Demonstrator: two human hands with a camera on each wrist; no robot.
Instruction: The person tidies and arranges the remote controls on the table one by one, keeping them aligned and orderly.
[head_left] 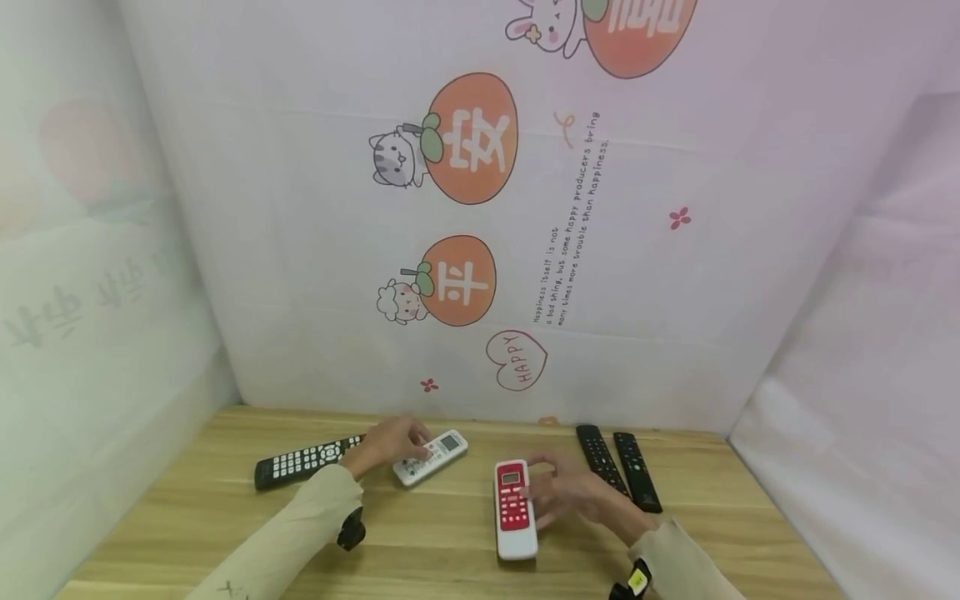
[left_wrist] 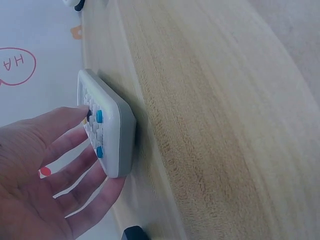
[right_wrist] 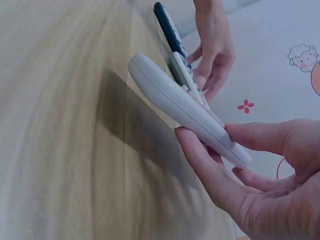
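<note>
My left hand (head_left: pixel 390 442) grips a white remote control (head_left: pixel 442 457) near the back of the table. Its thumb lies over the buttons and the other fingers reach round the far side, as the left wrist view shows. In front of me, my right hand (head_left: pixel 572 492) holds a red-and-white remote control (head_left: pixel 516 542) by its right edge. The right wrist view shows this remote (right_wrist: pixel 175 102) tilted and raised over the table, its shadow below, with thumb and fingers pinching one end.
A black remote with white buttons (head_left: pixel 297 463) lies left of my left hand, partly behind it. Two black remotes, one (head_left: pixel 594 446) beside the other (head_left: pixel 637 475), lie right of my right hand. A printed white cloth (head_left: pixel 322 333) hangs behind the wooden table (head_left: pixel 420 550).
</note>
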